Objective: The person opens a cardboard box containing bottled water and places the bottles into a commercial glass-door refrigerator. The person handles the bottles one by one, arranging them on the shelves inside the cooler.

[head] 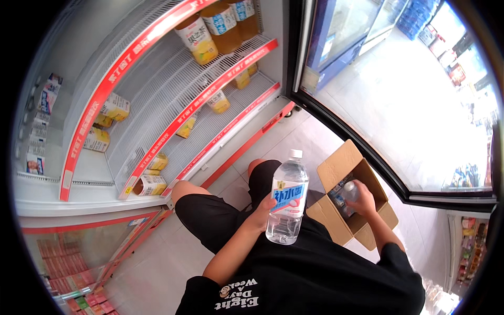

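My left hand (260, 215) is wrapped around a large clear plastic bottle (289, 193) with a white cap and a white and blue label. The bottle stands roughly upright in front of my torso and holds clear liquid. To the right, my right hand (364, 201) reaches into an open cardboard box (341, 222) on the floor. Its fingers close around the upper part of another clear bottle (349, 187) with a pale cap. More bottles lie deeper in the box, partly hidden by the hand and the flaps.
An open display fridge with red-edged wire shelves (204, 104) stands ahead and left. Bottles of amber drink (197, 39) sit on its shelves. The fridge's glass door (354, 143) swings out beyond the box. A lower glass-fronted cabinet (75, 252) with pink packages is at the left.
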